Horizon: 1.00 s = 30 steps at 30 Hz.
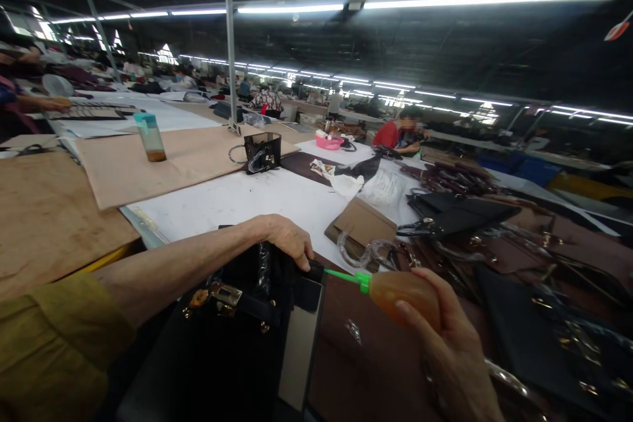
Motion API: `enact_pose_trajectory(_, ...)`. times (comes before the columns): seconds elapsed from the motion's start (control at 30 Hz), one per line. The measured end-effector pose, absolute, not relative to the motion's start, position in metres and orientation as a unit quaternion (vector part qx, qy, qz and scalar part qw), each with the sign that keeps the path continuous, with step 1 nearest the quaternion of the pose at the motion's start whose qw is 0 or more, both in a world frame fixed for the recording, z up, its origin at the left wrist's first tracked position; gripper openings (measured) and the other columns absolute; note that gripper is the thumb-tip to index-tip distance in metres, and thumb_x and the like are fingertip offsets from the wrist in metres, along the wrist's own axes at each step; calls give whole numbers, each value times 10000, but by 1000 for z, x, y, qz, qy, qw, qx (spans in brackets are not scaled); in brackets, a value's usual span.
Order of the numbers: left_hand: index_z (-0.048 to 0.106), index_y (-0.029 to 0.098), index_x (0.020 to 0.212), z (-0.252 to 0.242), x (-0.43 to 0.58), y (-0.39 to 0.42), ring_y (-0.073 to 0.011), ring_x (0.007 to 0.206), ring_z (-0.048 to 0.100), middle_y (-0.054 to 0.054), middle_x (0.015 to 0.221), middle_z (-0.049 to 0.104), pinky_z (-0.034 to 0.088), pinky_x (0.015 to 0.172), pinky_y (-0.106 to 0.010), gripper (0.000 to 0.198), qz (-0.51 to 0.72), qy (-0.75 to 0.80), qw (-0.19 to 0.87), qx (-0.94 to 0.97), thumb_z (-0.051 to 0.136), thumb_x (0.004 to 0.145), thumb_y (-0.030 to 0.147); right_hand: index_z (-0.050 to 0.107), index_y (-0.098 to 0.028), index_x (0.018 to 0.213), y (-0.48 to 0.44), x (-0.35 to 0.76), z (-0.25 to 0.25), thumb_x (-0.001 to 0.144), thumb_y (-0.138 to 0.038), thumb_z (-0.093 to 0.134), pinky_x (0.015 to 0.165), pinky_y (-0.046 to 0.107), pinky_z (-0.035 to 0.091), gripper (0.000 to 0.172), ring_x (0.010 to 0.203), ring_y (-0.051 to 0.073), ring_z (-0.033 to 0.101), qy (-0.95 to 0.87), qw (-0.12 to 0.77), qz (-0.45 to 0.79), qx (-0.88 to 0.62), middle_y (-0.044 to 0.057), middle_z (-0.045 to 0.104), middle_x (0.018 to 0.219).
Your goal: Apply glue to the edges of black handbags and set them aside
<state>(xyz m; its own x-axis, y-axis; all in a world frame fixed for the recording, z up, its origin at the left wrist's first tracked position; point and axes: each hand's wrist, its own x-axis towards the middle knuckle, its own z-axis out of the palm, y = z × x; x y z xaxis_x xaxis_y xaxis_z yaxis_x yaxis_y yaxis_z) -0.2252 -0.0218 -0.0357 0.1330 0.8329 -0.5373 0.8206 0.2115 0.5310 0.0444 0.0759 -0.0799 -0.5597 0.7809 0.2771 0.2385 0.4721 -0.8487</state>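
Observation:
A black handbag with gold-coloured fittings and a plastic-wrapped handle lies in front of me. My left hand reaches across it, fingers closed on the bag's far corner. Wrapped in my right hand is a squeeze bottle of amber liquid with a green cap and a thin green nozzle. The nozzle tip meets or nearly meets the bag's edge beside my left fingertips; I cannot tell whether it touches. A pale strip shows along the bag's right side.
Black and brown bags are heaped at the right. Ahead stand a small black bag and a teal-capped bottle. A pink basket sits farther back, near a person in red. A metal post rises behind the table.

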Motion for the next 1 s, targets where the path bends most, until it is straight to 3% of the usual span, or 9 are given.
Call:
enact_pose_trajectory(0.33,655,151,762,-32,-224,-26,-115,591,508,30,616,591,387,542,-199,142,-1,651,426,629,537,758,230,518,-238,1123,73,42,-74,706,-532,614,728,282,478,519,835,232,589,-784,340,393,-339,21,619,977)
enact_pose_trajectory(0.63,666,151,806,-39,-230,-26,-125,601,517,22,641,616,380,528,-200,175,-1,650,410,640,533,743,246,522,-234,1141,74,45,-78,677,-553,641,692,272,480,575,871,245,591,-778,276,432,-363,19,646,970)
enact_pose_trajectory(1.0,672,148,940,-36,-230,-27,-147,653,547,-15,769,672,390,565,-224,285,-11,664,376,646,531,744,299,530,-252,1133,82,38,-85,711,-517,637,754,318,461,509,878,253,580,-749,317,456,-361,14,630,975)
